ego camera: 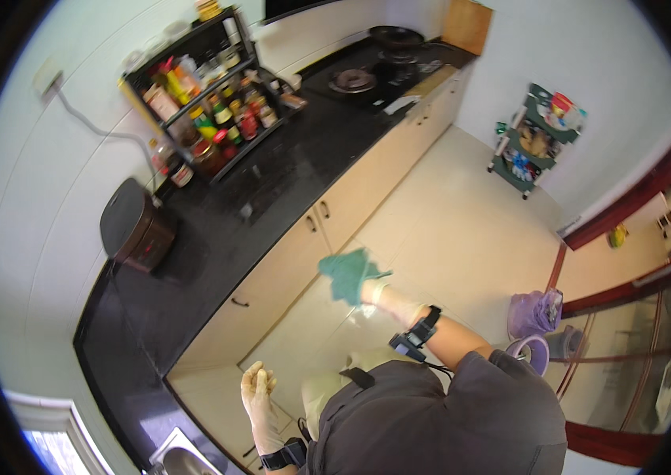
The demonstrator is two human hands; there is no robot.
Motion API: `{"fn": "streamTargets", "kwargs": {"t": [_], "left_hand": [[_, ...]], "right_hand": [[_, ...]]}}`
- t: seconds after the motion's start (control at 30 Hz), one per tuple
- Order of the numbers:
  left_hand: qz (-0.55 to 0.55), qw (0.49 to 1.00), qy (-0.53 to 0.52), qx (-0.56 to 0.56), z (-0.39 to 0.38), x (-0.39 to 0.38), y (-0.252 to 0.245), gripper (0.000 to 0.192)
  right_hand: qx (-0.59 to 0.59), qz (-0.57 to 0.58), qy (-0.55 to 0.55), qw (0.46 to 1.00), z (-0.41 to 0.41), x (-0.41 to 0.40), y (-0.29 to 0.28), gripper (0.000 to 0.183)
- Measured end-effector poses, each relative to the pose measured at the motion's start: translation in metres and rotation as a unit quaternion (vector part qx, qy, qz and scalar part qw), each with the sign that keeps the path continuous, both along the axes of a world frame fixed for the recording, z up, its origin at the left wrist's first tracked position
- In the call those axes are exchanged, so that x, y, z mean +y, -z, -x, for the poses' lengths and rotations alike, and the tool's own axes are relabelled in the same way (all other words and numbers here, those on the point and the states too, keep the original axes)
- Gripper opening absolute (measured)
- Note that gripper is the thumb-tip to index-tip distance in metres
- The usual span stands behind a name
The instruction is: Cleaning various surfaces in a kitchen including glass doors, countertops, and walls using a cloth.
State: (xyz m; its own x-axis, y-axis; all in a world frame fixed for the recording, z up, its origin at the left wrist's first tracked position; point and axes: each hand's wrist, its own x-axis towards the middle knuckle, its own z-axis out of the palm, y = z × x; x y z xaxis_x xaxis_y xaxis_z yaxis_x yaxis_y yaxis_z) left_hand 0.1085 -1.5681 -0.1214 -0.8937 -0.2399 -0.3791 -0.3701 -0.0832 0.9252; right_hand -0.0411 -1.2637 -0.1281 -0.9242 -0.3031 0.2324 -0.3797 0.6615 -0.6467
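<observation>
A green cloth (348,276) hangs in front of me over the floor, and my right hand (373,292) is gripping it. The cloth hides most of that hand's fingers; a pale glove shows at the wrist. My left hand (259,389), also in a pale glove, is held near the corner of the counter, apart from it. Its fingers are curled in, and I see nothing in them. Along the wall runs a black countertop (288,172) above light cabinet doors (288,267), with wet-looking streaks on its surface.
A seasoning rack (208,98) full of bottles and a rice cooker (136,228) stand on the counter. Farther along are a gas hob (365,80) and wok (396,37). A sink (184,460), rolling cart (534,139), purple bin (531,314) and purple bucket (540,353) are around me.
</observation>
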Motion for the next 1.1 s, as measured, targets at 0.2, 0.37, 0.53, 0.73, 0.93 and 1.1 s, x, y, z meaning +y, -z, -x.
{"fn": "streamTargets", "kwargs": {"t": [0.2,0.37,0.53,0.73,0.93,1.1], "left_hand": [[0.074,0.995,-0.026,-0.067,0.015,-0.059,0.055,0.033],[0.168,0.981,-0.090,-0.045,0.023,-0.105,0.072,0.032],[0.291,0.953,-0.059,-0.053,0.064,-0.145,0.076,0.037],[0.305,0.939,-0.089,-0.136,0.083,-0.172,0.085,0.038],[0.316,0.934,-0.105,-0.127,0.156,-0.198,0.070,0.037],[0.433,0.900,-0.054,0.007,0.188,-0.206,0.080,0.041]], "right_hand": [[0.107,0.012,0.172,0.979,0.097,0.054,0.066,0.061],[-0.096,0.170,0.212,0.958,0.163,-0.017,0.023,0.059],[0.071,-0.104,0.248,0.961,0.250,-0.071,0.084,0.036],[0.190,-0.173,0.167,0.952,0.290,-0.218,0.122,0.039],[0.038,-0.234,-0.242,0.941,0.229,-0.411,0.028,0.038],[0.109,-0.244,-0.374,0.888,0.218,-0.459,0.107,0.047]]}}
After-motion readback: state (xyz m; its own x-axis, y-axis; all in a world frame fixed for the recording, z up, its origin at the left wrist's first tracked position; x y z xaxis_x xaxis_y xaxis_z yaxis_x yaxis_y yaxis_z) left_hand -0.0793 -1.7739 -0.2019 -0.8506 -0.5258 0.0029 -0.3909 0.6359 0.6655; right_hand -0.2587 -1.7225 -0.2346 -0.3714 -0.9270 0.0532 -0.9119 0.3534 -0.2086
